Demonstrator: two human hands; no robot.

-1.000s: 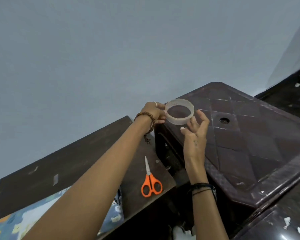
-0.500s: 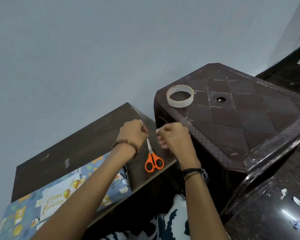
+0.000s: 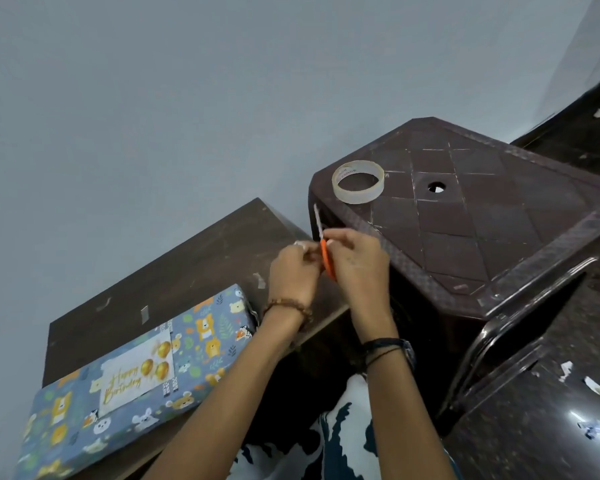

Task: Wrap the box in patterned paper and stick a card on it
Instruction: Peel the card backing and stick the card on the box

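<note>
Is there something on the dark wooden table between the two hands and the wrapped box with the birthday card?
Nothing visible stands between. The left hand and right hand hold the orange-handled scissors above the dark wooden table; only bare tabletop separates them from the blue animal-patterned wrapped box.

1. Lower left of the frame, I see the box [image 3: 132,362] covered in smooth printed paper with a slight sheen; the card [image 3: 137,372] on it looks matt with glossy gold lettering.
2. The desk [image 3: 174,271] beneath is dark wood, dull and scuffed.
3. At centre, the scissors [image 3: 323,247] show orange plastic handles and a bright metal blade.
4. Upper right, the tape roll [image 3: 358,182] is translucent, shiny plastic, on a dark brown moulded plastic stool [image 3: 482,216] with a scratched top.
5. The floor [image 3: 551,410] at lower right is polished, glossy stone.
</note>
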